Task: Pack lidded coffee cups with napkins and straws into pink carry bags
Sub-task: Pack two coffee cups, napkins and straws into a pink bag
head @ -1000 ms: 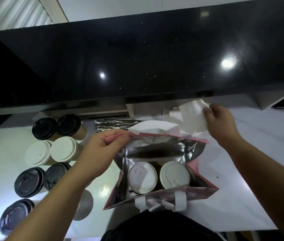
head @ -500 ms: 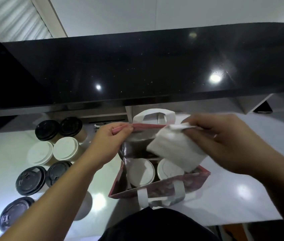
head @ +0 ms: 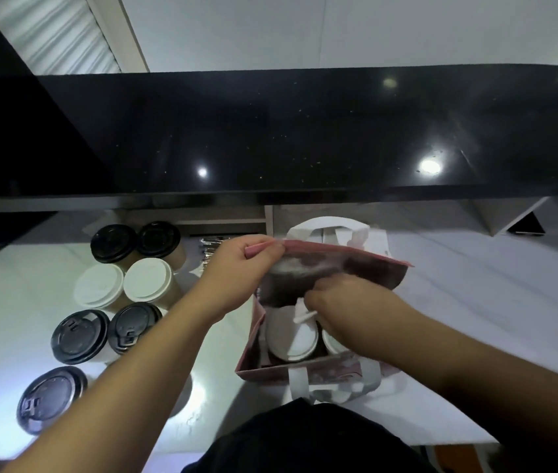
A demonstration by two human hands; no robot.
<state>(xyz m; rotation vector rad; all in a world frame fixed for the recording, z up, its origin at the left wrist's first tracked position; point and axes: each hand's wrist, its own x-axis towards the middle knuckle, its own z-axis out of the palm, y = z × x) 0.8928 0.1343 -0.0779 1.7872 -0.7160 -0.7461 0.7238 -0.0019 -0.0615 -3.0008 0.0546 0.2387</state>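
1. While the left hand (head: 236,268) pinches the pink bag (head: 339,368) rim open, two white-lidded cups (head: 291,336) already sit inside.
2. Right hand (head: 349,312), fingers clamped on a napkin (head: 301,310), is inside the bag.
3. Left: straws, plus approx. seven cups (head: 148,279) waiting beside the bag.

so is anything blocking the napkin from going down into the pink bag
Nothing visible does. The left hand holds the pink bag rim open, and the right hand is already inside with the napkin, just above the white-lidded cup.
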